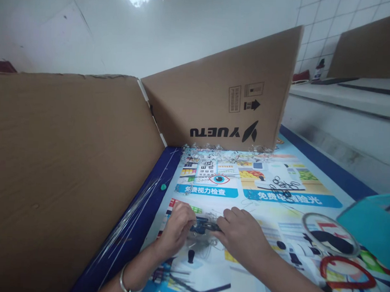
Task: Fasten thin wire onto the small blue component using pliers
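My left hand (177, 228) and my right hand (242, 235) meet over a printed poster (208, 268) that covers the table. Both are curled in a pinch on a small dark blue object (204, 227) held between them; it is too small to name. Thin clear plastic pieces lie on the poster just under it. A silver bracelet (127, 286) circles my left wrist.
Tall cardboard sheets stand at the left (59, 178) and the back (224, 91). A row of small clear pieces (224, 152) lines the back sheet's foot. Black rings (284, 185) lie at the right, a clear round lid (329, 233) and a teal box (374, 225) further right.
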`<state>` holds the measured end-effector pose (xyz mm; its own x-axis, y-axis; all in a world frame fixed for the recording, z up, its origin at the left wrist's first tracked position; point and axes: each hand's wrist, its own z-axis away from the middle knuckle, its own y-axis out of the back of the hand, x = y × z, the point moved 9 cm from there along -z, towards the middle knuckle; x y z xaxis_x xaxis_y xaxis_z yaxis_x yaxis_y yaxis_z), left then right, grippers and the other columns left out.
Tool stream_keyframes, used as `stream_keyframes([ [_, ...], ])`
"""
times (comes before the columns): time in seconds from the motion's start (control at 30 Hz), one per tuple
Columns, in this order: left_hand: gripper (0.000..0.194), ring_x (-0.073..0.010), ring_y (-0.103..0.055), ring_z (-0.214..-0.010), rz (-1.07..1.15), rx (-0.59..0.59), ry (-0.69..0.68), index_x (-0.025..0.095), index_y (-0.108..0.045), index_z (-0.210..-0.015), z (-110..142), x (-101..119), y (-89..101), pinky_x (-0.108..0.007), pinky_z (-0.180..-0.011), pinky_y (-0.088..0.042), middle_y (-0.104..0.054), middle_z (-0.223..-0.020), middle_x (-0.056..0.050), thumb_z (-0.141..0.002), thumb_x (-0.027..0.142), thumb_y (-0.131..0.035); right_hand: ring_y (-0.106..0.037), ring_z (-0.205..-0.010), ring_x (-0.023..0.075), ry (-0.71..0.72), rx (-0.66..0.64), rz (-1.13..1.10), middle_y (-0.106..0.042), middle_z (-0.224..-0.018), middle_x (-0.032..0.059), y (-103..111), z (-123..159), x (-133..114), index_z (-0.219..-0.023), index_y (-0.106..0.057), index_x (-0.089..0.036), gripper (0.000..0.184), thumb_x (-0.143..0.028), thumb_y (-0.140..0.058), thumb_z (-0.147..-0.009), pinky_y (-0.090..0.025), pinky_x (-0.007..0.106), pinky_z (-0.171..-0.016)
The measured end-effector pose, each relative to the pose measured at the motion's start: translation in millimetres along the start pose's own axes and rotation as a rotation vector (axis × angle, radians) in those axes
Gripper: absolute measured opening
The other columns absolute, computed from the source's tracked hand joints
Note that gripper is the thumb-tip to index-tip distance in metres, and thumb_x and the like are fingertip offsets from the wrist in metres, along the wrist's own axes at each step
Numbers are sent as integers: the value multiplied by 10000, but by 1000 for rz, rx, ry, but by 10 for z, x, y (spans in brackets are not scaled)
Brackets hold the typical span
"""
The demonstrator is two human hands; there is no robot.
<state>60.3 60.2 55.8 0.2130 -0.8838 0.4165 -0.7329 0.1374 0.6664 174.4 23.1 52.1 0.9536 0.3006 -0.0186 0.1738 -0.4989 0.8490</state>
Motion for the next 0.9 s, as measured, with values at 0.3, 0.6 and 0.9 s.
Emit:
stream_keyframes([
  [0.3,124,-149,-488,-736,8,28,-48,183,-511,-806,19,20,3,-335,-755,-380,-540,-737,-25,-845,129,-406,-451,-668,165,24,24,12,-522,-644,8,42,8,-24,-640,-539,-196,237,-398,-653,-689,-244,289,-595],
  [0.6,127,-150,-480,-735,25,15,-32,179,-512,-819,22,40,-5,-329,-734,-384,-526,-739,-30,-842,121,-402,-433,-673,172,40,-21,33,-524,-677,16,11,25,-59,-683,-536,-202,181,-350,-633,-719,-220,309,-578],
  [0.9,140,-151,-462,-730,28,10,-37,178,-493,-804,45,55,-29,-345,-744,-380,-517,-722,-29,-831,99,-382,-426,-658,170,47,-20,55,-519,-660,19,1,33,-93,-683,-527,-194,202,-361,-635,-717,-210,306,-561],
])
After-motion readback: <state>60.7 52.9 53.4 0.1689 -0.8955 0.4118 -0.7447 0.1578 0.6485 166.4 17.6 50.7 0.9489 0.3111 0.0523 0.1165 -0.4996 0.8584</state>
